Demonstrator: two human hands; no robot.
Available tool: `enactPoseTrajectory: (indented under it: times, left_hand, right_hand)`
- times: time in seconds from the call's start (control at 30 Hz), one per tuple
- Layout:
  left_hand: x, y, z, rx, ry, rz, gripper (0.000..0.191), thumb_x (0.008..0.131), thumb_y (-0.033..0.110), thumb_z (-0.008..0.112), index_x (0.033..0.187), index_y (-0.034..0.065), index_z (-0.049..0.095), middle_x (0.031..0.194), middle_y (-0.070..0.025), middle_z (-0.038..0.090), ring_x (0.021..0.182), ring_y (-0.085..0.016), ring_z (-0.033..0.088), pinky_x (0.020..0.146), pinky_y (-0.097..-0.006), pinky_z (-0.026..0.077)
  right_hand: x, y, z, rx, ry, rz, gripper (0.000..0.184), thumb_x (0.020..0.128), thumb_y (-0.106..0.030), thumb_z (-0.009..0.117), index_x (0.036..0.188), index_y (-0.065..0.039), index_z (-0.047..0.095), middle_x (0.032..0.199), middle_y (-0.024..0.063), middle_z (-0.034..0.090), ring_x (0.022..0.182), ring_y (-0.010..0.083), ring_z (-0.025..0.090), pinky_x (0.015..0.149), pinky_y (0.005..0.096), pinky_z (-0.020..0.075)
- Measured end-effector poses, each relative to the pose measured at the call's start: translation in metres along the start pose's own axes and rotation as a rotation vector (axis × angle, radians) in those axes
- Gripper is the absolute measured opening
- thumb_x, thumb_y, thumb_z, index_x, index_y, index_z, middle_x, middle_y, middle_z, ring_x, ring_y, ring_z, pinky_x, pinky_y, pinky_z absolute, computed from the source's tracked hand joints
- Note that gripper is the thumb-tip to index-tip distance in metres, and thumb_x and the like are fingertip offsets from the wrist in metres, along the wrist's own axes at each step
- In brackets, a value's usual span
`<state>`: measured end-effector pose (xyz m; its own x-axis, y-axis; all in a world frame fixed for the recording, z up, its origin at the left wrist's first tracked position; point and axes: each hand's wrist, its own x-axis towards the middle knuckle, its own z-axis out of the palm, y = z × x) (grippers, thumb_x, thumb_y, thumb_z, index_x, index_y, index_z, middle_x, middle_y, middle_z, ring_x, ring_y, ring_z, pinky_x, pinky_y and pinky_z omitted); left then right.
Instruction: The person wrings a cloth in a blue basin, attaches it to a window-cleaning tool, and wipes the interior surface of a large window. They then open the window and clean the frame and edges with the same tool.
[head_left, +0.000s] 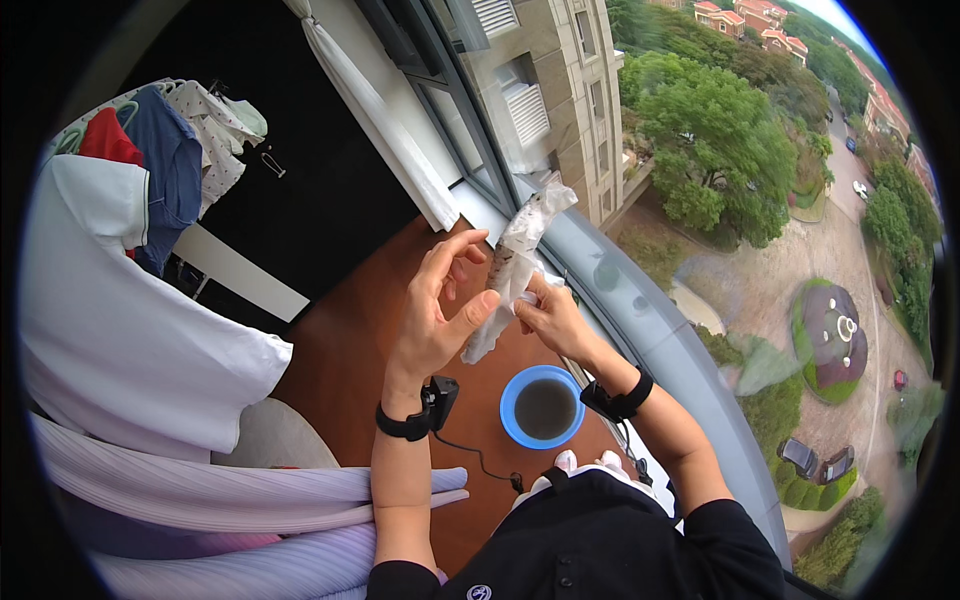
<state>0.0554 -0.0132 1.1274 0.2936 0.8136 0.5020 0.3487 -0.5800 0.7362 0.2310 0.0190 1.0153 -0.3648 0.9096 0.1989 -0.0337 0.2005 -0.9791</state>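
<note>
A crumpled white cloth or wipe (517, 247) with dark grime on it hangs in front of me by the window. My right hand (553, 315) has its fingers closed on the cloth's right edge. To the left of the cloth, my left hand (442, 307) is raised with its fingers apart and curved and its thumb close to the cloth; whether the thumb touches it I cannot tell. Below both hands, a blue plastic basin (541, 407) of dark, murky water stands on the floor. Both wrists wear black straps with small devices and cables.
Curved window glass (660, 322) and its dark frame run along the right, with a white curtain (382, 120) beyond. A white shirt (150, 315) and other hanging clothes are at the left. Pleated lilac fabric (225, 487) lies near my left forearm, above the reddish-brown floor (352, 337).
</note>
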Motion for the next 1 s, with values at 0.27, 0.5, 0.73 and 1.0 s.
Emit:
enactPoseTrajectory:
  times: [0.27, 0.5, 0.73, 1.0]
  left_hand:
    - [0.017, -0.057, -0.009, -0.514, -0.193, -0.471, 0.046, 0.098, 0.038, 0.058, 0.128, 0.0037, 0.059, 0.107, -0.0027, 0.063, 0.098, -0.010, 0.057, 0.084, -0.0252, 0.044]
    - [0.017, -0.069, 0.023, -0.965, -0.210, -0.573, 0.038, 0.095, 0.034, 0.065, 0.117, 0.0028, 0.064, 0.104, -0.0030, 0.068, 0.094, -0.014, 0.065, 0.086, -0.0295, 0.050]
    - [0.016, -0.057, 0.032, -1.204, -0.189, -0.606, 0.035, 0.092, 0.028, 0.070, 0.113, 0.0009, 0.065, 0.109, -0.0077, 0.070, 0.099, -0.016, 0.067, 0.092, -0.0309, 0.052]
    - [0.013, -0.061, 0.033, -1.174, -0.176, -0.578, 0.032, 0.095, 0.029, 0.065, 0.114, 0.0032, 0.067, 0.111, -0.0073, 0.070, 0.103, -0.019, 0.066, 0.094, -0.0353, 0.051]
  right_hand:
    - [0.000, 0.010, -0.036, 0.257, -0.391, 0.114, 0.011, 0.094, -0.006, 0.059, 0.100, 0.001, 0.066, 0.089, 0.0023, 0.066, 0.073, 0.0095, 0.060, 0.066, 0.0251, 0.0503]
    - [-0.020, 0.034, -0.045, 0.690, -0.423, 0.148, 0.036, 0.088, 0.000, 0.063, 0.124, -0.002, 0.062, 0.117, 0.0079, 0.066, 0.104, 0.0181, 0.063, 0.088, 0.0315, 0.0510]
    - [-0.026, 0.044, -0.052, 0.880, -0.459, 0.141, 0.052, 0.082, -0.004, 0.069, 0.133, 0.001, 0.056, 0.129, 0.0109, 0.061, 0.115, 0.0218, 0.059, 0.097, 0.0338, 0.0481]
    - [-0.026, 0.040, -0.048, 0.949, -0.382, 0.170, 0.055, 0.085, -0.016, 0.072, 0.134, 0.004, 0.054, 0.128, 0.0129, 0.062, 0.111, 0.0219, 0.061, 0.094, 0.0335, 0.0500]
